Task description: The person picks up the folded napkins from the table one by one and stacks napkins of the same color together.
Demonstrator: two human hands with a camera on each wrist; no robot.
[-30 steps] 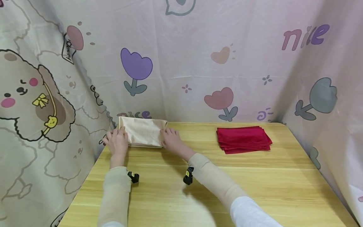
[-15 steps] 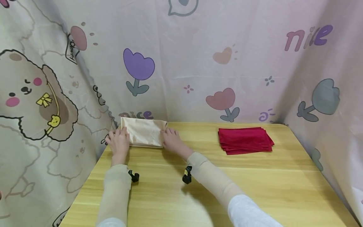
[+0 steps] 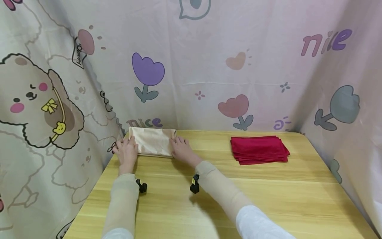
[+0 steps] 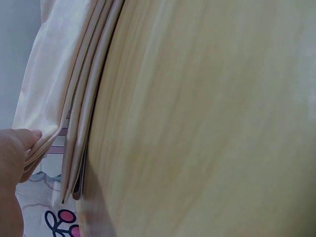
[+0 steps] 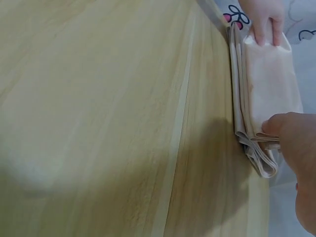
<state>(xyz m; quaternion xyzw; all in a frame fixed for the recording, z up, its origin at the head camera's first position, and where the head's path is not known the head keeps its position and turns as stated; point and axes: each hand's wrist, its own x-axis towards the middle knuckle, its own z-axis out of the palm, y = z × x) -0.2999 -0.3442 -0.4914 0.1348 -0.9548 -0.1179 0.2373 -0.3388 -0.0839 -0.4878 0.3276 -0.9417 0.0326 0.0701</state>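
A folded cream satin cloth (image 3: 153,142) lies on top of more folded cream layers at the far left of the table. At its left end my left hand (image 3: 126,153) pinches the cloth, thumb on top. The left wrist view shows that end of the top cloth (image 4: 52,79) raised a little from the folded layers (image 4: 88,113) below. My right hand (image 3: 183,149) pinches the right end; its thumb presses on the upper face in the right wrist view, and its other fingers are mostly hidden.
A stack of folded dark red cloths (image 3: 259,150) lies at the back right of the wooden table (image 3: 268,196). A printed curtain (image 3: 191,66) stands behind the table and along both sides. Each wrist wears a small black camera (image 3: 195,184).
The cream cloth's far edge has sunk slightly, uncovering more of the curtain lettering behind it. Both hands keep their hold at the two ends. The head view has shifted slightly.
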